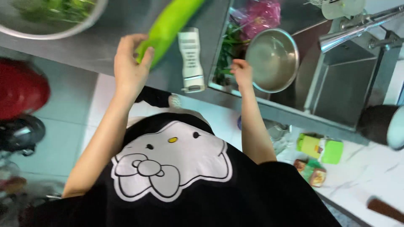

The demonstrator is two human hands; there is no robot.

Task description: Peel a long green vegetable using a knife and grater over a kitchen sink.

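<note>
Left hand (129, 63) clamped on long green gourd (170, 26), gourd pointing 1 o'clock over desk (105, 46). Right hand (242, 72) gripping steel bowl (272, 59) rim at sink (336, 84), arm extended.

A home kitchen: a stainless steel sink basin (336, 84) with a chrome tap (357, 27), a round steel bowl (272, 59) over leafy greens (227, 54), a grey steel worktop (105, 38), pale floor tiles (67, 109)
</note>
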